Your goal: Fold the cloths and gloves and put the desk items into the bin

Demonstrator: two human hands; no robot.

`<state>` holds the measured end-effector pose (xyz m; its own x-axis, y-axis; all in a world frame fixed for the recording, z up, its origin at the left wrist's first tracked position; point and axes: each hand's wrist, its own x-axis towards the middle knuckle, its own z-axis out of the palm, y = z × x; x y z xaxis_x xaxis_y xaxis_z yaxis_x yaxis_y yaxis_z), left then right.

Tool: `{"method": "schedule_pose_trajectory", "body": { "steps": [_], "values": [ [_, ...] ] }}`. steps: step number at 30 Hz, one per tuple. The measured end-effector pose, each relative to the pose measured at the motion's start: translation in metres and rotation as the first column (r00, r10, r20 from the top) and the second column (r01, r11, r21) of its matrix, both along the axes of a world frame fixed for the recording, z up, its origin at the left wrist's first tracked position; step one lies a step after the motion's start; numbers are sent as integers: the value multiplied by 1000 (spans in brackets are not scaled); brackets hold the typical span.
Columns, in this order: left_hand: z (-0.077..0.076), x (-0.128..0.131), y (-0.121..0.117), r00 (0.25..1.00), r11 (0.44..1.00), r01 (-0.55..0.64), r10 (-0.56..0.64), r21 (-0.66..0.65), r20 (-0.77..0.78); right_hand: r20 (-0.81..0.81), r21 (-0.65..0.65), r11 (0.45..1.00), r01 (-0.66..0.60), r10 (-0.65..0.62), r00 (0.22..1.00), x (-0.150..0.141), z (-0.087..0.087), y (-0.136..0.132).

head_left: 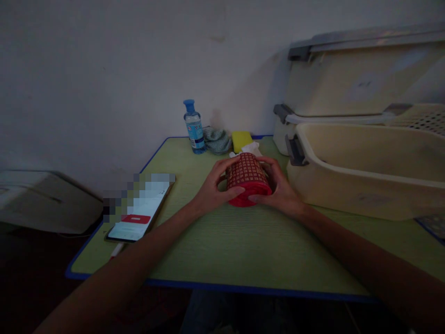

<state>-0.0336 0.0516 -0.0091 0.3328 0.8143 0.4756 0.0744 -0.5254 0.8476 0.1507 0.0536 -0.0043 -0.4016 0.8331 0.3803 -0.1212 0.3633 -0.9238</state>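
Your left hand (213,188) and right hand (282,192) curved around a red patterned container (247,178), blue-labelled bottle (195,130) beyond them, print illegible.

Dim, murky light; soft shadows on wall; wide-angle stretch towards edges; slight blur

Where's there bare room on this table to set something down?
The widest bare patch of tabletop lies between your forearms, from the red cup to the front edge. A smaller one lies between the phone, blue bottle and left hand. It's crowded along the wall, where the bottle, cloth, yellow sponge and tissue cluster, and at right, where the cream bin stands.
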Motion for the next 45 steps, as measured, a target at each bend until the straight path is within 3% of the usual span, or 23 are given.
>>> {"method": "schedule_pose_trajectory", "body": {
  "steps": [5,14,24,33,41,45],
  "values": [
    [-1,1,-2,999,998,-33,36,57,-40,25,31,998,-57,56,998,0,-1,-1],
    [0,4,-5,988,982,-70,92,175,-121,79,99,994,-35,28,997,2,-2,-2],
    [-5,9,-7,985,980,-100,122,173,-123,105,187,979,78,-99,990,-2,-4,-2],
    [-7,3,0,983,987,-27,56,159,-177,112,200,976,89,-114,987,0,-4,-2],
    [3,0,-1,949,957,49,45,287,-312,304,443,895,54,-207,930,5,4,-5],
    [3,-2,2,954,978,24,41,209,-299,338,336,942,-22,-99,936,10,3,0]
  ]
}}
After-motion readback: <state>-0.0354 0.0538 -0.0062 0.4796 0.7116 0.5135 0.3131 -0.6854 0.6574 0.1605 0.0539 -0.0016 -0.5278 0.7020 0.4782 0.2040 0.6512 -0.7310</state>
